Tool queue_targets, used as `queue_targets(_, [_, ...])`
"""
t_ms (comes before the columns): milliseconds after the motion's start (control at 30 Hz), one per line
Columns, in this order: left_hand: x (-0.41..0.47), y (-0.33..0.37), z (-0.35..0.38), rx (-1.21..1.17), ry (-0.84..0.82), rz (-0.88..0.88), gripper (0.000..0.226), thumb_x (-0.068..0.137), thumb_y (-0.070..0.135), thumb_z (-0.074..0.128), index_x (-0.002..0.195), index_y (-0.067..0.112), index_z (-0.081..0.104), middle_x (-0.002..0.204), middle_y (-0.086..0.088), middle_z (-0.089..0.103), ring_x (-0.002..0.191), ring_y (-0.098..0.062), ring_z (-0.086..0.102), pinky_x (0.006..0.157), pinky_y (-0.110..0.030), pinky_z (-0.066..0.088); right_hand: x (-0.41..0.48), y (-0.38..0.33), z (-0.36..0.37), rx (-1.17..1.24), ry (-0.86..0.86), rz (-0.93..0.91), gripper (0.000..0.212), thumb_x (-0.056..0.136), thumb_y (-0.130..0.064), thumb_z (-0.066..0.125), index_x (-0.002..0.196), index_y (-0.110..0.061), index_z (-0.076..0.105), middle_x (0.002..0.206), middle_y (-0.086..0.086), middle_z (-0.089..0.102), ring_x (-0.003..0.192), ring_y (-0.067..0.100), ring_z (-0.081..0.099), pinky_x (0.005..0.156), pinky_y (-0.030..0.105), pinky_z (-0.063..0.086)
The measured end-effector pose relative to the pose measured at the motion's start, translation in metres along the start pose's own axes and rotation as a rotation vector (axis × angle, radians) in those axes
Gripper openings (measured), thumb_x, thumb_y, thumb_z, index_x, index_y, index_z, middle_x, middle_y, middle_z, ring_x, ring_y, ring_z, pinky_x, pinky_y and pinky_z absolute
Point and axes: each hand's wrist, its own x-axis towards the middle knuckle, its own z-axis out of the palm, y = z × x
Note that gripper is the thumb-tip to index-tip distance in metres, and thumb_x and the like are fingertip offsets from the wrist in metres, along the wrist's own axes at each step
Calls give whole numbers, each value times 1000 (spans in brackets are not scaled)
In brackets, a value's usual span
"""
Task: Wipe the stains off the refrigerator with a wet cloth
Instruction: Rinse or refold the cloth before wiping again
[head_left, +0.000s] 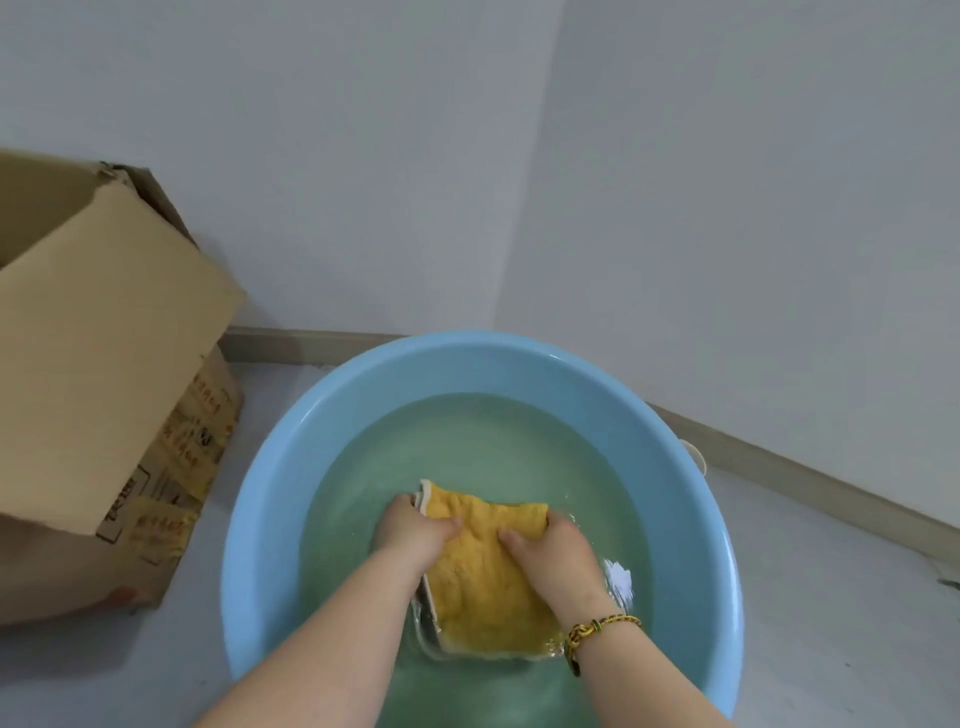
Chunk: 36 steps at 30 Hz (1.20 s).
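Note:
A yellow cloth (480, 577) with a white edge lies partly under water in a round light-blue basin (260, 509) on the floor. My left hand (413, 530) grips the cloth's upper left corner. My right hand (553, 551) grips its upper right corner, with a braided yellow bracelet (597, 631) on that wrist. Both hands are in the water. The refrigerator is out of view.
An open cardboard box (104, 364) stands on the grey floor to the left of the basin. White walls meet in a corner behind the basin, with a beige skirting board (779, 467) along their base. A small white object (696, 454) peeks out behind the basin's right rim.

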Motion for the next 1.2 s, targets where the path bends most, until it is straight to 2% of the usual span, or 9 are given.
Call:
queue_targets(167, [0,-7,2,339,11,6,37,84,20,61,117,5,52,117,-13,58,105,-29,57,80,-28,43,-1,5,21,-239,49,-42,34,92,-32,47,119,-11,45,119,7,60,110,26,56,83,27,44])
queue_targets(300, [-2,-4,7,-60,-37,10,17,86,10,56,101,2,58,95,-14,58,85,-26,55,74,-29,41,0,-2,20,284,0,8,29,91,-15,48,118,-4,50,111,11,60,104,27,55,89,28,44])
queue_targets(400, [-17,8,3,-338,-49,57,16,89,20,55,97,7,56,104,-13,61,97,-27,57,91,-36,45,-18,-13,4,620,58,-34,4,90,-17,52,89,-13,52,90,6,57,86,23,54,82,31,45])
queue_targets(500, [-41,30,0,-431,21,148,25,90,35,51,85,11,54,83,-4,57,83,-22,54,78,-28,40,-46,-27,-3,765,140,-166,28,87,-24,57,64,-18,43,60,-7,48,59,13,44,59,26,38])
queue_targets(633, [-55,46,2,-521,-15,216,37,94,40,41,82,9,57,77,-6,59,77,-23,55,70,-28,40,-58,-40,4,562,252,-356,38,89,-37,51,58,-20,36,52,-10,46,60,16,41,61,29,34])
queue_targets(800, [-60,53,3,-572,-48,224,41,95,44,36,78,13,56,88,-6,59,92,-26,56,90,-36,46,-39,-46,-6,610,314,-338,44,96,-27,42,53,-17,32,51,-5,35,51,13,33,47,21,27])
queue_targets(1000, [-52,52,-17,-763,-64,130,45,94,40,41,72,0,45,41,1,47,41,-14,50,43,-20,38,-77,-55,7,238,400,-638,41,84,-50,30,56,-21,26,53,-3,36,63,25,39,58,34,29])
queue_targets(1100, [-58,54,-11,-746,-97,96,40,94,40,42,71,9,52,60,-2,52,57,-18,52,57,-25,42,-57,-54,-5,276,399,-544,44,94,-39,38,56,-21,29,55,-3,37,67,26,41,60,31,30])
queue_targets(1200, [-63,53,-2,-681,-182,109,36,93,42,44,83,10,55,73,-5,57,74,-22,57,74,-31,46,-26,-39,-17,282,149,-303,42,96,-29,39,56,-17,39,61,0,45,75,22,43,67,26,32])
